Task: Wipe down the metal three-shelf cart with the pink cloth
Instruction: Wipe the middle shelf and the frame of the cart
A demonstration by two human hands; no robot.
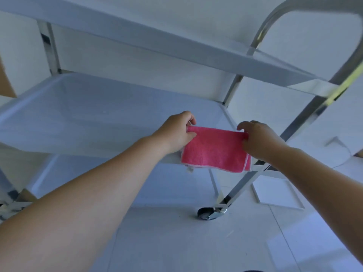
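Note:
The metal cart fills the head view, with its middle shelf [94, 114] in front of me, the top shelf [157, 42] above it and the bottom shelf [121, 185] below. A folded pink cloth [214, 150] with a pale hem hangs over the middle shelf's near right edge. My left hand [176, 132] pinches the cloth's upper left corner. My right hand [259, 140] pinches its upper right corner. The cloth is stretched flat between both hands.
The cart's curved chrome handle [306, 20] and slanted right leg [294, 130] rise close to my right arm. A black caster [206, 213] sits on the pale tiled floor. A flat white panel [277, 193] lies on the floor at the right.

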